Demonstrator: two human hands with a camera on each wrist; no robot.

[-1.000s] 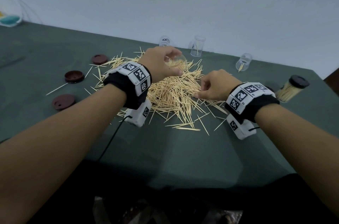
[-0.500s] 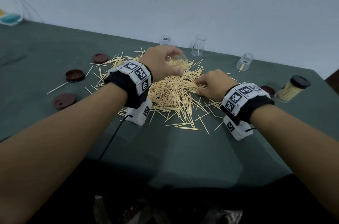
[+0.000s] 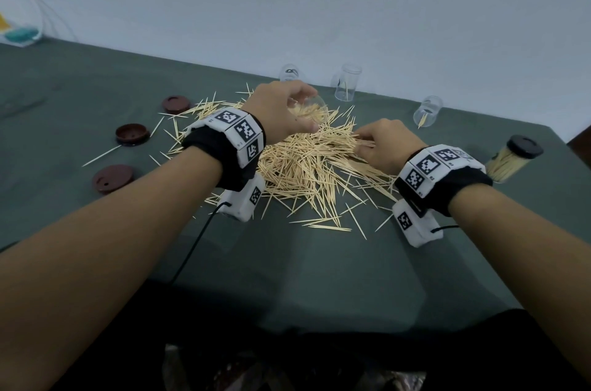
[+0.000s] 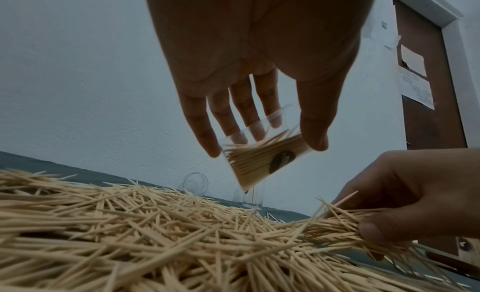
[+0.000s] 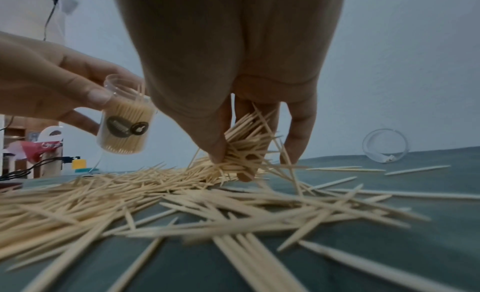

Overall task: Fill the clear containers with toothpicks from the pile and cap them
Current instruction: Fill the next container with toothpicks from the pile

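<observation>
A big pile of toothpicks (image 3: 307, 163) (image 4: 130, 230) (image 5: 130, 193) lies mid-table. My left hand (image 3: 284, 115) (image 4: 259, 144) (image 5: 52, 87) grips a clear container (image 3: 311, 110) (image 4: 262, 159) (image 5: 124, 124), part-filled with toothpicks, tilted above the pile's far side. My right hand (image 3: 380, 144) (image 5: 244, 161) (image 4: 402, 210) pinches a bunch of toothpicks (image 5: 246, 146) (image 4: 337, 226) at the pile's right edge. Two more clear containers (image 3: 347, 83) (image 3: 427, 110) stand beyond with a stick or two inside. A third (image 3: 289, 72) shows behind my left hand.
Three brown caps (image 3: 176, 103) (image 3: 131, 133) (image 3: 112, 178) lie left of the pile. A filled, capped container (image 3: 511, 160) stands tilted at the right. Stray toothpicks are scattered on the green cloth (image 3: 287, 262). A wall runs along the far table edge.
My right hand slid left and forward into the pile and closed on a bunch of toothpicks. The left hand with its container stayed about where it was.
</observation>
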